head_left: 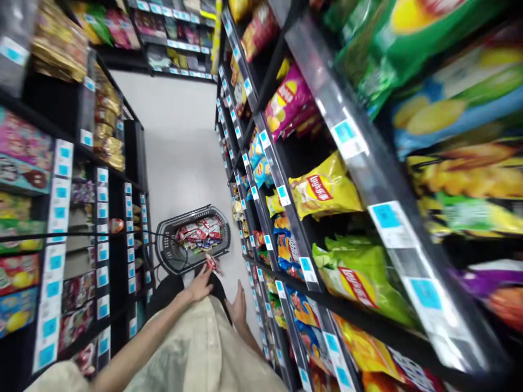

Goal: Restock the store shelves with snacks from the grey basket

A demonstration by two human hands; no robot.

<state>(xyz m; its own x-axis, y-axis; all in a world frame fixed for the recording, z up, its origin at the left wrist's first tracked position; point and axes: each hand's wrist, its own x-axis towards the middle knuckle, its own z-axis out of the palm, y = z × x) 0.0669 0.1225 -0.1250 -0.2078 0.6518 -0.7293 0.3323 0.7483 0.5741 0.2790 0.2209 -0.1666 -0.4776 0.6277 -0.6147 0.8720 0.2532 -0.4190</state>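
Observation:
I look down a shop aisle. My left hand (201, 285) reaches forward over my lap, its fingers pinched on a small red-and-white snack packet (212, 264). The packet hangs just at the near rim of a dark shopping basket (165, 242) on the floor, which holds several similar packets. My right hand (237, 306) hovers lower and to the right, fingers stretched out and empty, close to the bottom shelf edge.
Black shelves with blue price tags line both sides. On the right are crisp bags, yellow (324, 190), green (359, 275) and pink (288, 100). Boxed sweets fill the left shelves (24, 158). Pale floor (180, 163) runs ahead to more shelving.

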